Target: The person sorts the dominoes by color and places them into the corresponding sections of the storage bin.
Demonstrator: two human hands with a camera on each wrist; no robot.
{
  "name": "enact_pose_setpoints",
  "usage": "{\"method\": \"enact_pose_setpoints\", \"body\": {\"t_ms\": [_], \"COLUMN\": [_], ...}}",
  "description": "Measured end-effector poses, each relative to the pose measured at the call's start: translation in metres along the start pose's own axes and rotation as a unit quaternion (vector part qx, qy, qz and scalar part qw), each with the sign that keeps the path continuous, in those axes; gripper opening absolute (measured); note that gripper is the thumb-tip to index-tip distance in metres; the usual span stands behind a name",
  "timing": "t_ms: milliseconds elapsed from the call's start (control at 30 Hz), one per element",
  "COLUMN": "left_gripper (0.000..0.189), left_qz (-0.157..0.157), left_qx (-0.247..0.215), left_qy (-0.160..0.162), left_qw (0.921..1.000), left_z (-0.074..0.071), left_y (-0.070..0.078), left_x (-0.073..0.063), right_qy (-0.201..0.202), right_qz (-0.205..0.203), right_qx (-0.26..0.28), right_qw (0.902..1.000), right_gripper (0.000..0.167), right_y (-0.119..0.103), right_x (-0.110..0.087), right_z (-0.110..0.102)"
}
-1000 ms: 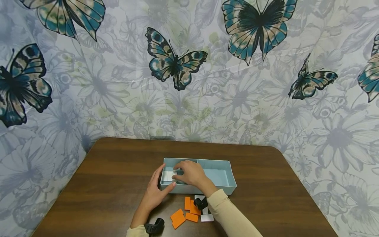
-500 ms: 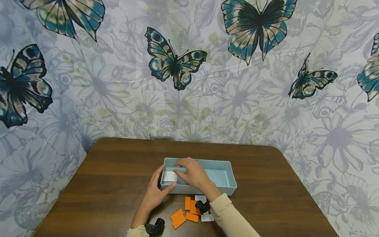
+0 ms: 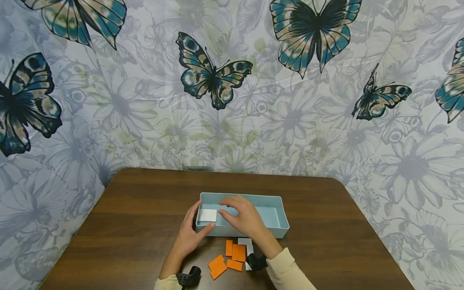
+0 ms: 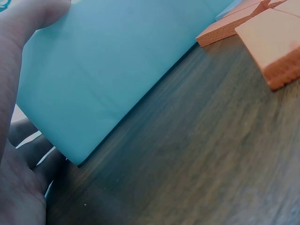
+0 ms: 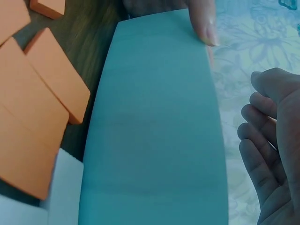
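Observation:
A light blue rectangular box (image 3: 270,211) sits on the table, with a row of white blocks (image 3: 208,215) standing against its left end inside. My left hand (image 3: 190,233) holds that end, thumb on the front rim and fingers around the short side; in the left wrist view the fingers (image 4: 35,150) reach behind the box's corner. Over the middle of the box is my right hand (image 3: 246,217), a little right of the white blocks, its fingers loosely bent with nothing between them. In the right wrist view, this hand (image 5: 276,136) appears beyond the box's long wall (image 5: 154,117).
In front of the box lie several flat orange blocks (image 3: 238,253) and some white blocks (image 3: 244,241), partly covered by the right wrist's black camera strap (image 3: 256,262). Behind the wooden table (image 3: 326,225) hangs a butterfly-patterned cloth (image 3: 217,141).
My right hand has drawn away from the white blocks in the box, moving right, and its fingers have spread from them. The left hand stays at the box's end.

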State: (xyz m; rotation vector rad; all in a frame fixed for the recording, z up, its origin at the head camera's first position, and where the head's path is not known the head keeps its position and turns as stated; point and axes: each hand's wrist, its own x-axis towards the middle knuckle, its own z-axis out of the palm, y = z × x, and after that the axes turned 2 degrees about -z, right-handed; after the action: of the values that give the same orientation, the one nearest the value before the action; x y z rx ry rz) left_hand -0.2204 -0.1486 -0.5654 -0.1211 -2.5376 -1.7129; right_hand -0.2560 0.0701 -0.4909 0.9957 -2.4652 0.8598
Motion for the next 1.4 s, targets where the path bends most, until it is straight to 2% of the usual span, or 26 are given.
{"method": "enact_pose_setpoints", "body": {"t_ms": [267,467,1100,1400], "left_gripper": [0.089,0.09,0.09,0.09], "left_qz": [0.0,0.004,0.002,0.004], "left_qx": [0.001,0.001,0.01,0.01], "left_qy": [-0.003,0.001,0.004,0.004], "left_qw": [1.0,1.0,0.9999,0.9999], "left_z": [0.001,0.002,0.002,0.001], "left_y": [-0.001,-0.002,-0.001,-0.001], "left_x": [0.001,0.0,0.0,0.001], "right_qy": [0.056,0.076,0.117,0.123], "right_qz": [0.002,0.005,0.025,-0.003], "right_qx": [0.002,0.005,0.007,0.009], "right_qw": [0.9984,0.9971,0.9928,0.9924], "right_gripper": [0.024,0.024,0.028,0.03], "right_y": [-0.001,0.0,0.005,0.005], "right_x": [-0.02,-0.033,-0.077,-0.092], "right_z": [-0.01,-0.015,-0.023,-0.025]}}
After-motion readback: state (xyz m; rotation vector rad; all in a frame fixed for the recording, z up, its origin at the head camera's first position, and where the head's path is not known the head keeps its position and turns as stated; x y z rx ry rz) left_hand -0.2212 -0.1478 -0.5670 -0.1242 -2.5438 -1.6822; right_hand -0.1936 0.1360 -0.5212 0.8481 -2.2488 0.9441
